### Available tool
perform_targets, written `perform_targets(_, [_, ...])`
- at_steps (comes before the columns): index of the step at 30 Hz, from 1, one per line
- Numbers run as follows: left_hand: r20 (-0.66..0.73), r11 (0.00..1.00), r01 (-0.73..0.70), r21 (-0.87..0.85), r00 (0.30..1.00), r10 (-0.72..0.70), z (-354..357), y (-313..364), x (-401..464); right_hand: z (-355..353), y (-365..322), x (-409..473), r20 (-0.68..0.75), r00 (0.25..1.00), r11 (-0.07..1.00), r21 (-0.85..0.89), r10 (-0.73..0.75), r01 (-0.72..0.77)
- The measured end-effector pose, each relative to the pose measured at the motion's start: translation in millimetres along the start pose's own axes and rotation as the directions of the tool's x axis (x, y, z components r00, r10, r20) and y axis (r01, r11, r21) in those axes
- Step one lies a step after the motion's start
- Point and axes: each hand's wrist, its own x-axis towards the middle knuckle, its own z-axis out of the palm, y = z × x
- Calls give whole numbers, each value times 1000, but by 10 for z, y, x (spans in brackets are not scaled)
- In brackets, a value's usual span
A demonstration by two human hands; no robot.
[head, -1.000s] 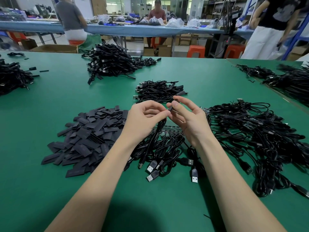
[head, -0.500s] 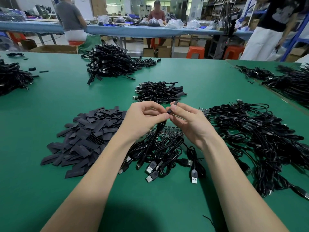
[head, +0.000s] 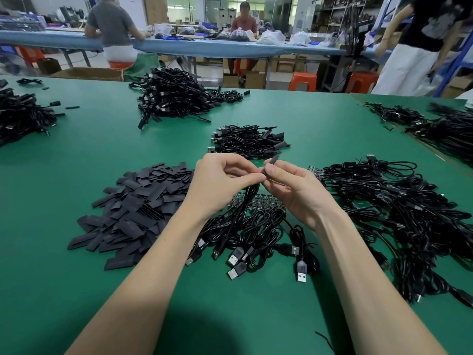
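While aloft, sleeve (head: 271,162) between left hand (head: 220,184) and right hand (head: 299,193), cable (head: 248,199) beneath.

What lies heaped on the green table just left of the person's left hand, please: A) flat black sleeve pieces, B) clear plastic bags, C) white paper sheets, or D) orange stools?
A: a heap of flat black sleeve pieces lies on the green table beside the left hand, which pinches a cable.
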Motion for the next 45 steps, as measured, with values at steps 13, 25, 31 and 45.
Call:
perform_targets(13, [26,996,49,-75,999,-47,37,-22,-2,98,26,-22,-84,981,980,-108,-175,166])
perform_targets(25, [46,994,41,-102,998,-37,78,-6,-10,77,34,-10,-110,983,989,-28,-145,143])
perform_targets(31, [37,998,-15,-69,999,18,106,-15,-21,71,39,-4,-120,982,989,-25,-149,147])
perform_targets(45, [-4,947,156,-282,986,-164,365,-2,-30,128,64,9,-140,941,951,-82,-308,300])
